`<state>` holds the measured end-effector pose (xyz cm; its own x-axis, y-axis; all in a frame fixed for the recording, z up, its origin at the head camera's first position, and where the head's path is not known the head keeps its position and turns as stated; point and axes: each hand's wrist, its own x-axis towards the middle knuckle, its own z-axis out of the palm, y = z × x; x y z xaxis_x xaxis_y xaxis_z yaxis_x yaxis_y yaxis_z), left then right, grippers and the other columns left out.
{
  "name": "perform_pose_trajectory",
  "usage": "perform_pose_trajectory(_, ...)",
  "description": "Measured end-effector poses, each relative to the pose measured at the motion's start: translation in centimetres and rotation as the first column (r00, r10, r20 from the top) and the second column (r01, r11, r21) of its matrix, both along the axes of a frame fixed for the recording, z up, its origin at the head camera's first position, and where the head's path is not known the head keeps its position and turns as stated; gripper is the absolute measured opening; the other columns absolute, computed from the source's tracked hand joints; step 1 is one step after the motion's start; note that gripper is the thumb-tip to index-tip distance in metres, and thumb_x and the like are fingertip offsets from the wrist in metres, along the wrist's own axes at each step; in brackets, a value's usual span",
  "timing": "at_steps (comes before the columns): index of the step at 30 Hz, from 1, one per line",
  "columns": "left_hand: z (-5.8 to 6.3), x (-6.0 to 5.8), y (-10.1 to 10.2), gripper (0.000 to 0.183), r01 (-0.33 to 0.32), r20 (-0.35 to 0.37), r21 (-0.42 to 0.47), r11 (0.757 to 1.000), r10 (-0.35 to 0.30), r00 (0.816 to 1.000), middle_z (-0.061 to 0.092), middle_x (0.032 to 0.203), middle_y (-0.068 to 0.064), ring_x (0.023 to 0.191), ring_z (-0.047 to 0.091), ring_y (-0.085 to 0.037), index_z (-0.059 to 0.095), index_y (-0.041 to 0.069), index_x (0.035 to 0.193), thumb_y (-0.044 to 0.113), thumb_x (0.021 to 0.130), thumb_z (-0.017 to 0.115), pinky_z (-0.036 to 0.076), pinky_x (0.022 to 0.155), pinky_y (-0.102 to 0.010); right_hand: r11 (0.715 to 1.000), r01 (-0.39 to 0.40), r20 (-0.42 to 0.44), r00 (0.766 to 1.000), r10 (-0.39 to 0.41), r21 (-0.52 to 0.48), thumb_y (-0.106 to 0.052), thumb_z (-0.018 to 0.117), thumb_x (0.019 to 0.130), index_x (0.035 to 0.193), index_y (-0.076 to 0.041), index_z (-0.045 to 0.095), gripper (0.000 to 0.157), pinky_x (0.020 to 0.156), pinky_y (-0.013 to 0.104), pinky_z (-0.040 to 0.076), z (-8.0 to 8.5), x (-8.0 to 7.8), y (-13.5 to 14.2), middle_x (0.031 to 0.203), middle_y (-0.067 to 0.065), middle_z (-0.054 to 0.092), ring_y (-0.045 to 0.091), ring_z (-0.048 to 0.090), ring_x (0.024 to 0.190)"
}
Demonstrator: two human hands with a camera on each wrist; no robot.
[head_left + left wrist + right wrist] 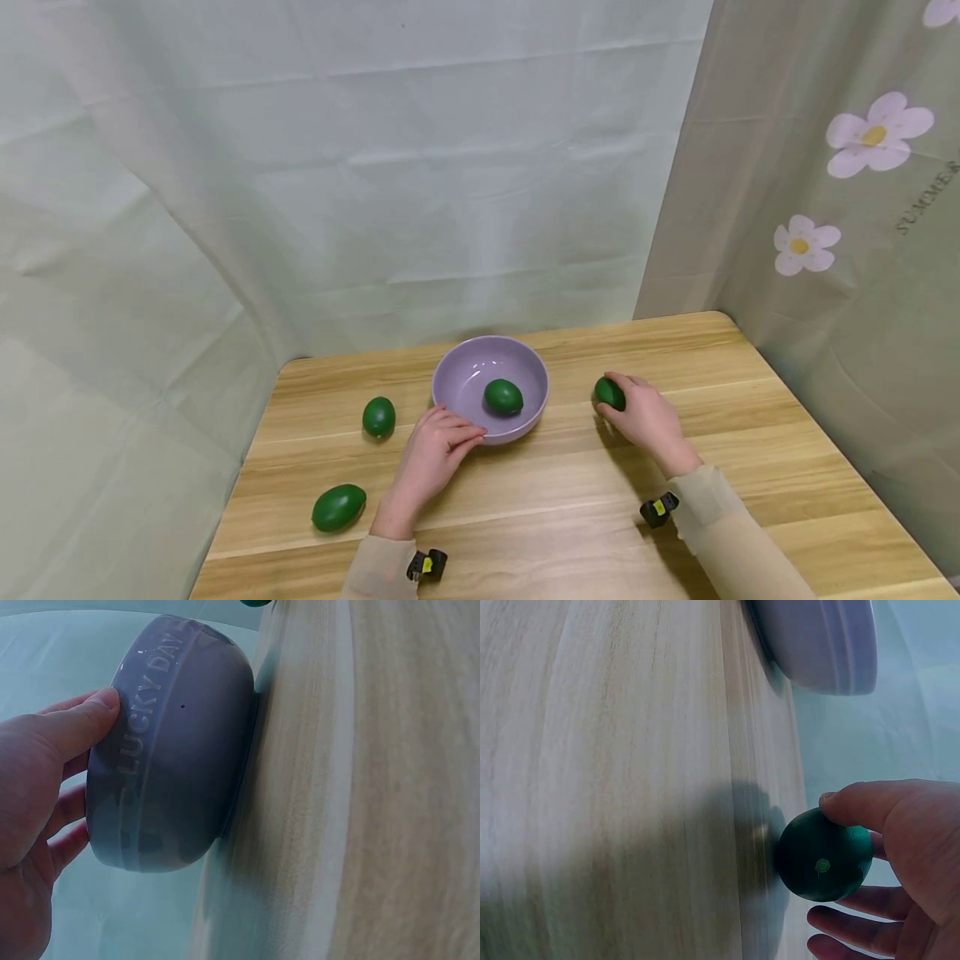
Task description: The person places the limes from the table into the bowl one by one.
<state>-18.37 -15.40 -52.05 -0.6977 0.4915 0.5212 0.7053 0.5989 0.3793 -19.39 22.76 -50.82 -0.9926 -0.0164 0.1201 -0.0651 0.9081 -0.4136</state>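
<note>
A purple bowl (pixel 465 379) stands near the back of the table with one green lime (pixel 503 397) inside it. My left hand (pixel 435 450) pinches the bowl's near rim. In the left wrist view, the thumb lies on the outer wall (pixel 176 742), close to the raised words LUCKY DAY, and the other fingers go behind the rim. Right of the bowl, my right hand (pixel 647 421) holds another dark green lime (pixel 609 393) between thumb and fingers. The right wrist view shows the stem end of that lime (pixel 825 855), close to the wooden surface, with the lower fingers spread loosely.
Two more green limes lie left of the bowl, one farther back (pixel 378 417) and a larger one nearer (pixel 339 507). The wooden table (pixel 555 517) meets a pale curtain (pixel 480 208) at the back. A flowered curtain (pixel 862 350) hangs along the right side.
</note>
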Motion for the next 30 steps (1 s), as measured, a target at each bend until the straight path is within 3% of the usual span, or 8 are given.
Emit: perform_pose_trajectory(30, 0.13, 0.05, 0.02, 0.013, -0.020, 0.038, 0.003, 1.000, 0.020, 0.999, 0.080, 0.103, 0.007, 0.104, 0.070, -0.018, 0.087, 0.020, 0.107, 0.018, 0.094, 0.084, 0.039, 0.121, -0.059, 1.000, -0.004, 0.002, 1.000, 0.004, -0.009, -0.033, 0.076, 0.099, 0.154, -0.009, 0.056, 0.064, 0.075, 0.062, 0.062, -0.12, -0.04, 0.11, 0.141, 0.030, 0.062, 0.047, 0.068, 0.112)
